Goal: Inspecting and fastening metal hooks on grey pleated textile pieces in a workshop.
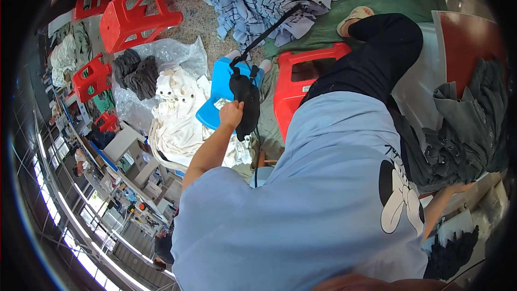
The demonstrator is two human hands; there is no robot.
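Observation:
My left hand [231, 113] is closed on the edge of a black pouch [246, 102] with long straps, which looks like a waist bag. One strap runs up toward the striped cloth, another hangs down beside my shirt. The pouch is in front of a small blue plastic stool [219, 83] and covers part of it. At the lower right, my right hand [462, 187] reaches to the underside of a bunched dark grey garment pile [463, 134]; its fingers are mostly hidden.
Cream garments [177, 108] and dark folded cloth [134, 73] lie left on clear plastic sheeting [183, 54]. Striped garments [269, 0] are heaped at the far side. A red stool [283, 94] is beside my leg; another red stool [126, 21] lies far left. Workbenches line the left.

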